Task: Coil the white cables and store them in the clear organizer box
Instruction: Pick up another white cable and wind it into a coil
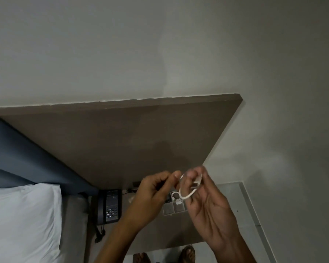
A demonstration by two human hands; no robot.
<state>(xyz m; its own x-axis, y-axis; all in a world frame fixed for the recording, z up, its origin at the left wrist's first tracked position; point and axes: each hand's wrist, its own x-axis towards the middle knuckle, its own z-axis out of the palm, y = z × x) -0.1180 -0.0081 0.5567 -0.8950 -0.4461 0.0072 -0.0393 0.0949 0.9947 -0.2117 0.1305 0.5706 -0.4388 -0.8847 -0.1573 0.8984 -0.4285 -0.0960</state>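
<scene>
Right hand pinches a small loop of white cable; left hand, at 9 o'clock, pinches its free end. Cable appears light, limp and springy; grip where turns cross, above the clear organizer box on the worktop.

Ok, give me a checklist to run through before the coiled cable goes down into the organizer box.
1. White cable formed into a loop: ok, looped around the right hand fingers.
2. Left hand supporting the coil: cannot tell; its fingertips sit beside the loop, contact is blurred.
3. Loose cable end tucked in: cannot tell, motion blur.
4. Clear organizer box within reach: ok, on the bedside surface directly below the hands.
5. Free compartment available: ok, the near compartments look empty; a far one holds a white item.
6. Telephone clear of the drop path: ok, off to the left.
</scene>
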